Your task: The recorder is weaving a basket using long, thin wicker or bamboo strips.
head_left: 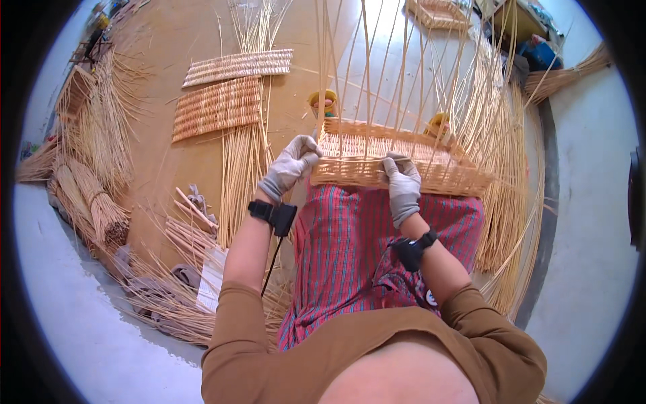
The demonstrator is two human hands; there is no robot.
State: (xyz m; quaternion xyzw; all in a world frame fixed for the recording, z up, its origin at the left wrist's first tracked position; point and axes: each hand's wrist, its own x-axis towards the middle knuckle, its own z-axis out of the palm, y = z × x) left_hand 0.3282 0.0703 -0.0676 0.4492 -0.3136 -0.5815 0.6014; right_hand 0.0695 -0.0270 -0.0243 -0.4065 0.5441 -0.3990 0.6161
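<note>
A shallow rectangular wicker basket (pixel 464 178) rests on my lap, over a red striped cloth (pixel 336 242). Tall uncut rods (pixel 367 67) stand up from its walls, fanning away from me. My left hand (pixel 296 165), in a pale glove, is closed at the near left corner of the basket. Similarly gloved, my right hand (pixel 404 182) pinches the rim of the near wall around its middle. A thin rod runs along that rim between the hands. Whether the fingers grip the wall itself or only a rod is hard to see.
Two woven panels (pixel 219 108) lie on the floor at left, over long loose rods (pixel 242 182). Bundled rods (pixel 101 209) line the left wall. A large heap of rods (pixel 505 222) lies at right. Another wicker piece (pixel 437 15) sits at the far side.
</note>
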